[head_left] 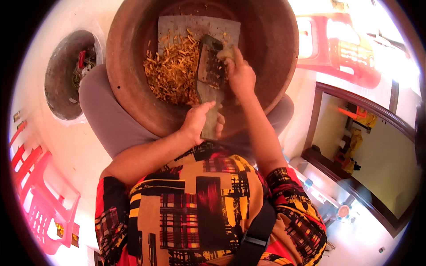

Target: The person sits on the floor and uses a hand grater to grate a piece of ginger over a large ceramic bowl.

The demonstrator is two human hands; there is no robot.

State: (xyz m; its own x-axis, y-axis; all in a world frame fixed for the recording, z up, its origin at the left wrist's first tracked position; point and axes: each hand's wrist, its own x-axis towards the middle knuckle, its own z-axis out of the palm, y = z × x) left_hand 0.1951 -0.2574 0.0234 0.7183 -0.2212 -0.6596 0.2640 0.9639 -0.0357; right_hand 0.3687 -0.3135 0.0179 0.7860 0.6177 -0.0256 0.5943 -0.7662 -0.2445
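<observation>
My left hand (197, 120) grips the wooden handle of a flat grater (211, 71), which slants down into a large brown basin (133, 20). Against the grater's upper right side, my right hand (240, 73) holds a pale yellowish piece (226, 54), probably a root; the fingers partly hide it. A heap of orange-yellow shreds (174, 68) lies in the basin, left of the grater. Some shreds rest on a flat grey sheet (229, 27) under the grater's upper end. The basin sits between my legs.
To the left stands a dark round container (61, 79) with plant scraps and a red item inside. Red plastic chairs stand at lower left (41, 196) and upper right (339, 50). A dark-framed mirror or doorway (366, 149) and a standing fan (342, 211) are on the right.
</observation>
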